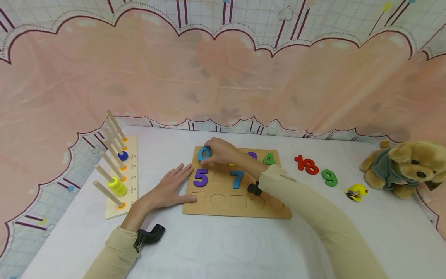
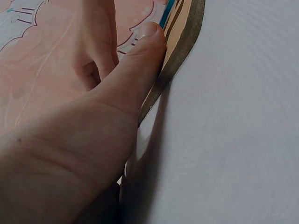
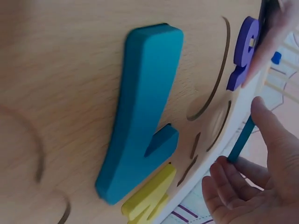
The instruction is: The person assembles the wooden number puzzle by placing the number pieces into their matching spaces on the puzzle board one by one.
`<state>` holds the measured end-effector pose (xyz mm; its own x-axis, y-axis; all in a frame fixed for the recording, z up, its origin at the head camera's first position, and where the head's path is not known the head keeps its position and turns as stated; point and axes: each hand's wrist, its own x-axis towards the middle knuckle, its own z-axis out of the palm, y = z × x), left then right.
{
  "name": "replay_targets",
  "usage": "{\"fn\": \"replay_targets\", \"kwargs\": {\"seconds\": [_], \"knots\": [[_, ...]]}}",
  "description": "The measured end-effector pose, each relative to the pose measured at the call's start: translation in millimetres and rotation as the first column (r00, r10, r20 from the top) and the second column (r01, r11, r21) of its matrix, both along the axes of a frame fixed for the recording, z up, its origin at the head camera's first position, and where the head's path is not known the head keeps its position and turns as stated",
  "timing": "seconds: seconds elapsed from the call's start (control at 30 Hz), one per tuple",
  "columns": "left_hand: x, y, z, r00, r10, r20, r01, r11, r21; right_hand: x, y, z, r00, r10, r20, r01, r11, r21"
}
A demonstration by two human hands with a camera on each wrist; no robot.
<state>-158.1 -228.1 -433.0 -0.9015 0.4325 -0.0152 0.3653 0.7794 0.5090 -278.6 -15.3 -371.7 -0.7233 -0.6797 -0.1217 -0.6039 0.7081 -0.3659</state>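
Observation:
My right hand (image 1: 224,151) pinches a blue number 0 (image 1: 203,154) between thumb and fingertips, at the top left corner of the wooden number board (image 1: 226,209). In the right wrist view the 0 (image 3: 242,141) shows edge-on, tilted off the board. Spread out flat, my left hand (image 1: 168,188) rests against the board's left edge, its thumb by the lower left corner. A purple 5 (image 1: 200,178), a blue 7 (image 1: 237,179) and a green 4 (image 1: 269,159) sit on the board. My right forearm partly hides a purple number (image 1: 252,154) and a yellow one (image 3: 149,193).
Right of the board lie a red 1 (image 1: 299,162), a red 8 (image 1: 311,167) and a green 9 (image 1: 329,178). Beyond them are a yellow rubber duck (image 1: 356,192) and a teddy bear (image 1: 400,168). A wooden peg stand (image 1: 132,186) with upright pegs stands at left.

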Motion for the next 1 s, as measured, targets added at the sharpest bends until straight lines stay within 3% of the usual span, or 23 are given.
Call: {"fn": "replay_targets", "kwargs": {"seconds": [0.43,0.73,0.87,1.0], "knots": [[1.9,1,1.5,1.0,0.003,0.012,-0.003,1.0,0.006,-5.4,-13,-6.6,1.0,-0.026,-0.008,0.027,0.99,0.136],[-0.8,1,3.4,1.0,0.001,0.011,-0.001,1.0,-0.005,-5.1,-13,-4.2,0.999,-0.035,-0.011,0.036,0.987,0.159],[0.2,1,2.0,1.0,0.001,0.005,-0.001,1.0,-0.008,0.8,-3,-1.0,0.999,-0.045,-0.022,0.046,0.996,0.081],[1.7,1,1.8,1.0,0.006,0.002,-0.006,1.0,-0.001,23.4,33,0.7,0.997,-0.069,-0.028,0.066,0.994,-0.081]]}}
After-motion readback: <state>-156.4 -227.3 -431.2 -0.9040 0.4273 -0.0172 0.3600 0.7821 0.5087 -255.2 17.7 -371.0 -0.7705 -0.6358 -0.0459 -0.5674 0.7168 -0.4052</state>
